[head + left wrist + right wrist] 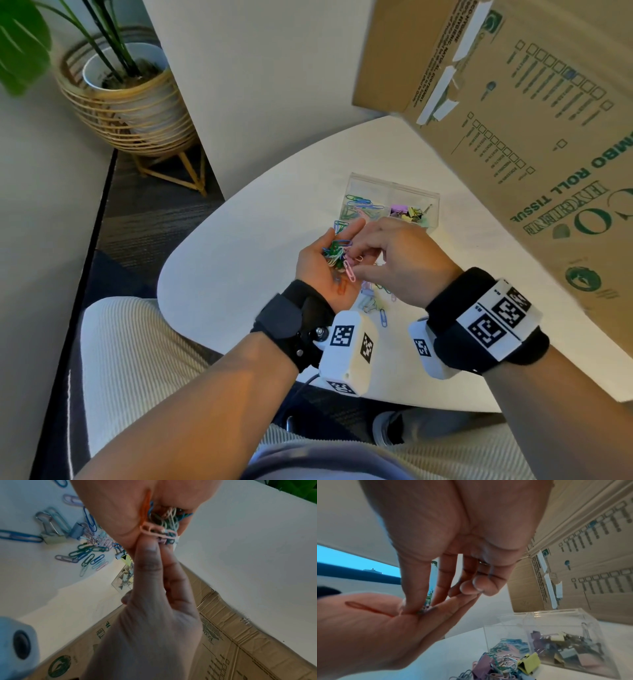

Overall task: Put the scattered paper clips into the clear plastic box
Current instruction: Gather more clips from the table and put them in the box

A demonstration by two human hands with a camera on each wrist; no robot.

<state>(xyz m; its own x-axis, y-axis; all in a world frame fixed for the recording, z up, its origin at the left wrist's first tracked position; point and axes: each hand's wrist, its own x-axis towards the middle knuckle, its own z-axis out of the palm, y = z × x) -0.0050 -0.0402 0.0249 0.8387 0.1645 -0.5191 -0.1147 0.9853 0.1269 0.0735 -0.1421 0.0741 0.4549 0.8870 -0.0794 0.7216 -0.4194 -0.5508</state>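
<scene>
My left hand (318,270) is held palm up above the white table, fingers fairly straight, carrying a heap of coloured paper clips (335,253) and one orange clip (356,605) near the wrist. My right hand (356,263) reaches into that palm, and its thumb and index finger pinch a pink clip (157,533) in the heap. More scattered paper clips (375,305) lie on the table under both hands. Just beyond stands the clear plastic box (376,185), which has paper clips in its left compartment (359,209) and binder clips in its right compartment (411,212).
A large cardboard box (513,137) stands along the table's right side, close behind the plastic box. Loose binder clips (529,662) are mixed in with the scattered clips. The table's curved edge (164,274) is on the left. A potted plant in a basket (126,96) stands on the floor.
</scene>
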